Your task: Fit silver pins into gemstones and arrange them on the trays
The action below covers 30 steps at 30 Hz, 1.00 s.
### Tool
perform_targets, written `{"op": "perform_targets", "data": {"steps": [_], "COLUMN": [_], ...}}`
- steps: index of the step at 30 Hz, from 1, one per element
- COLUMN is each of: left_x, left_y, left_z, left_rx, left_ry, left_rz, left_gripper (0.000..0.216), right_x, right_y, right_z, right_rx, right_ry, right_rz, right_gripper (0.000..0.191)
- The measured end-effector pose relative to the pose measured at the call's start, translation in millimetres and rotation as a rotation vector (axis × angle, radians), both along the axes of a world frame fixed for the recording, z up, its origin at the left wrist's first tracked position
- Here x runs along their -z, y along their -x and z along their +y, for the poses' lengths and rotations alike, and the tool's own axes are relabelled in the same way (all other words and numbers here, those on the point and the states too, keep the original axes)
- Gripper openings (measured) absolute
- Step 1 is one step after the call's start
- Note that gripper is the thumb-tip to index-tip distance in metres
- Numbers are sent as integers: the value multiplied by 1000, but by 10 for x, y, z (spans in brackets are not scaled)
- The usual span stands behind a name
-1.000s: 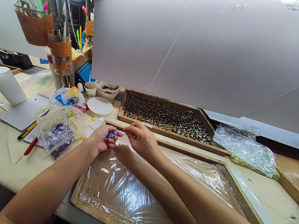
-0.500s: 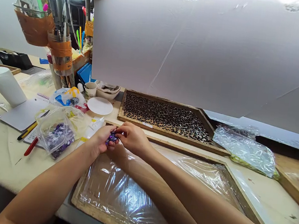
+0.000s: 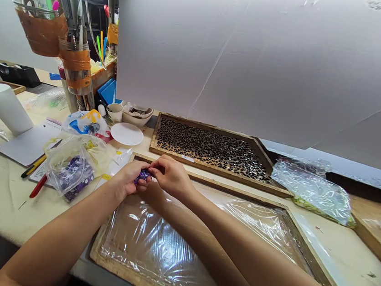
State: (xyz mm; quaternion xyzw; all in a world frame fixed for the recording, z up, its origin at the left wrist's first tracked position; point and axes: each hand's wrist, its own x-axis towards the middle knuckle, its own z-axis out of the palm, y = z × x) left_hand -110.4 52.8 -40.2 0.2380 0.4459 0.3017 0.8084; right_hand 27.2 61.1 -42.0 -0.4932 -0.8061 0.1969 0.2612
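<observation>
Cupped in my left hand [image 3: 134, 177] is a small heap of shiny purple pieces [image 3: 142, 175], too small to name exactly. My right hand [image 3: 169, 174] is at the heap's right side, thumb and fingertips pinched together; what lies between them is hidden. Both hands hover over the far left corner of a wooden-framed tray [image 3: 178, 252] covered with clear plastic film. Left of my left hand lies an open clear plastic bag [image 3: 68, 172] with more purple pieces inside.
Behind the tray stands another wooden tray [image 3: 206, 151] of small dark shiny pieces. A white disc [image 3: 127, 134], a paper cup [image 3: 114, 113], a red pen [image 3: 38, 186], a yellow cutter [image 3: 33, 166] and a white roll [image 3: 6, 107] lie leftward. A plastic bag [image 3: 312, 189] rests at right.
The right fingertips have shifted slightly over the purple pieces in my left palm. The whole view has moved a little; both hands stay in nearly the same place.
</observation>
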Motion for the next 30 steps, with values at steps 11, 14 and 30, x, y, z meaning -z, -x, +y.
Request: {"op": "perform_targets", "data": {"steps": [11, 14, 30], "left_x": [-12, -26, -39], "left_y": [-12, -14, 39], "left_z": [-18, -33, -19], "left_rx": [-7, 29, 14], "left_ry": [-96, -99, -45], "left_rz": [126, 138, 69], "left_gripper": [25, 28, 32], "right_x": [-44, -62, 57], "right_y": [-60, -107, -277], "right_z": [91, 104, 105], "right_rx": [-14, -57, 53], "right_ry": [531, 646, 52], "right_rz": [342, 415, -23], "right_gripper": [5, 10, 14]}}
